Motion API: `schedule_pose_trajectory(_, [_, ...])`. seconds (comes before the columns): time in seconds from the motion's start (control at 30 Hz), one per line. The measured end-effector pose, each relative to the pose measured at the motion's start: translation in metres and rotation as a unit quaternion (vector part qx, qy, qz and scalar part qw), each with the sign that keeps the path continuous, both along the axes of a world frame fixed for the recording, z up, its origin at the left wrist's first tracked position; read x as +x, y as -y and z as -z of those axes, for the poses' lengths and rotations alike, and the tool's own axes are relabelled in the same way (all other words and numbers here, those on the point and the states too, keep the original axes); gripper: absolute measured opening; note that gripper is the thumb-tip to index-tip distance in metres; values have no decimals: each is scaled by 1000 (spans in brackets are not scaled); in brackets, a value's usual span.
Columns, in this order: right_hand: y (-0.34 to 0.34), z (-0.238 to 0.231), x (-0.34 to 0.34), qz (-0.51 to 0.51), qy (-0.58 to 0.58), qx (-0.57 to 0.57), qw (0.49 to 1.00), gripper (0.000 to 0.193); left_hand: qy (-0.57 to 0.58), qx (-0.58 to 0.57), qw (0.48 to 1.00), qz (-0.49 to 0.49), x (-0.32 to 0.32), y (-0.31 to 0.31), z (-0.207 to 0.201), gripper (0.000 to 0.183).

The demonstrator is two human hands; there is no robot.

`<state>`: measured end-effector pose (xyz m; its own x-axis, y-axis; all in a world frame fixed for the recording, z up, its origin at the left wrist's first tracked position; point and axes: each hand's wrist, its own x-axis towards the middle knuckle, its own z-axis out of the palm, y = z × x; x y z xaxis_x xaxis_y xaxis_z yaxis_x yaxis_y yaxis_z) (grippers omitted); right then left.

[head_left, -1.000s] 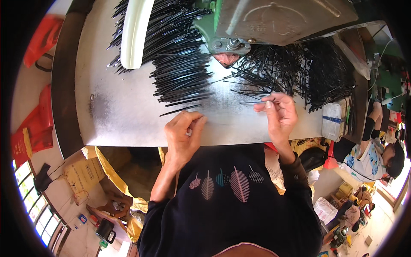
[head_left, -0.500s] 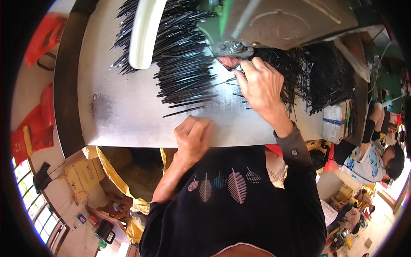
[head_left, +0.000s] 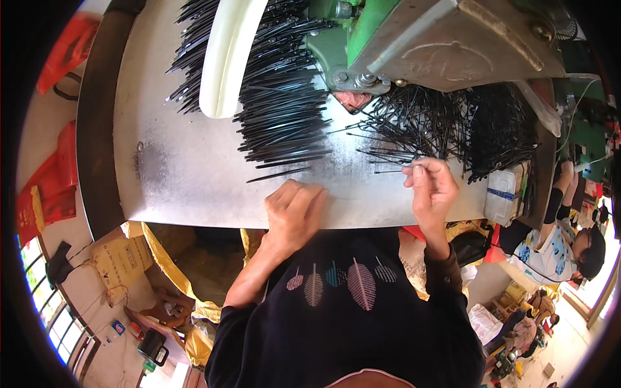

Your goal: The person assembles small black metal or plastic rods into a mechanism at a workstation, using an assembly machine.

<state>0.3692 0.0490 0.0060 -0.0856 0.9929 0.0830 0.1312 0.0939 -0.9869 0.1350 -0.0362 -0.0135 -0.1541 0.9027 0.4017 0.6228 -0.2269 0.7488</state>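
Note:
My left hand (head_left: 294, 210) is closed above the front edge of the metal table (head_left: 194, 187), just below the nearest rods of a neat row of thin black rods (head_left: 281, 129). Its curled fingers hide whatever they may hold. My right hand (head_left: 433, 194) is at the near edge of a tangled pile of black rods (head_left: 414, 123), thumb and forefinger pinched at the end of a thin black rod (head_left: 389, 172) that points left. A green machine (head_left: 333, 58) stands beyond, with a pinkish piece (head_left: 353, 99) under its bolted head.
A white curved chute (head_left: 229, 58) reaches over the rods at left. A grey metal cover (head_left: 459, 58) overhangs the right side. A pale box with a blue band (head_left: 503, 194) is at the table's right edge. Another person (head_left: 550, 252) sits farther right.
My right hand has moved from the machine's head toward me and right, to the near edge of the pile. My left hand stays closed in nearly the same place.

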Motion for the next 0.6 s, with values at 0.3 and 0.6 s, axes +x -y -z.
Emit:
schedule_pose_trajectory(0.3, [-46,-22,-26,-87,360,295,881,19,-1,-7,1000,4,1,0,0,18])
schedule_pose_trajectory(0.6, [-79,-30,-38,-38,440,355,824,19,9,-17,1000,6,-1,2,2,16])
